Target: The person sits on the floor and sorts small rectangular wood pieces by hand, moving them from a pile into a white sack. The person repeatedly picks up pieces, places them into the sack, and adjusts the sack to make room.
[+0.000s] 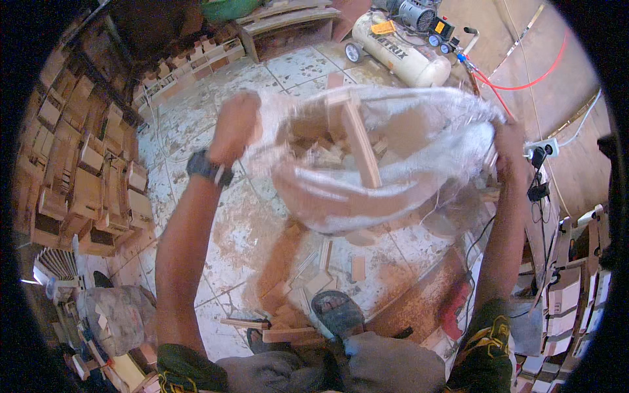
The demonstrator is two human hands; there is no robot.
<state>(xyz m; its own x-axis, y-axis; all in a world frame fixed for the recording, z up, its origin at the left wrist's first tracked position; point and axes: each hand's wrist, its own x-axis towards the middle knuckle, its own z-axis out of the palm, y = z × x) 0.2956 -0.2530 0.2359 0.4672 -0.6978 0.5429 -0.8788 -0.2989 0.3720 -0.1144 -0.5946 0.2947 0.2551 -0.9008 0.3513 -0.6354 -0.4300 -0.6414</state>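
A whitish, see-through plastic sack [416, 171] hangs wide-mouthed between my two hands above the floor, blurred by motion. My left hand [237, 128], with a dark band at the wrist, is closed on the sack's left end. At the right end, my right hand [508, 147] grips the gathered rim; its fingers are partly hidden by the plastic. Wood scraps [324, 152] lie inside the sack. A longer wooden strip [362, 144] lies across the mouth, tilted over the near rim.
An air compressor [403, 52] with a red hose [524, 85] stands far right. Stacked wooden pieces [82, 157] line the left. Wood offcuts [321, 278] and sawdust [278, 268] lie near my sandalled foot [337, 313]. A red tool [452, 308] rests right.
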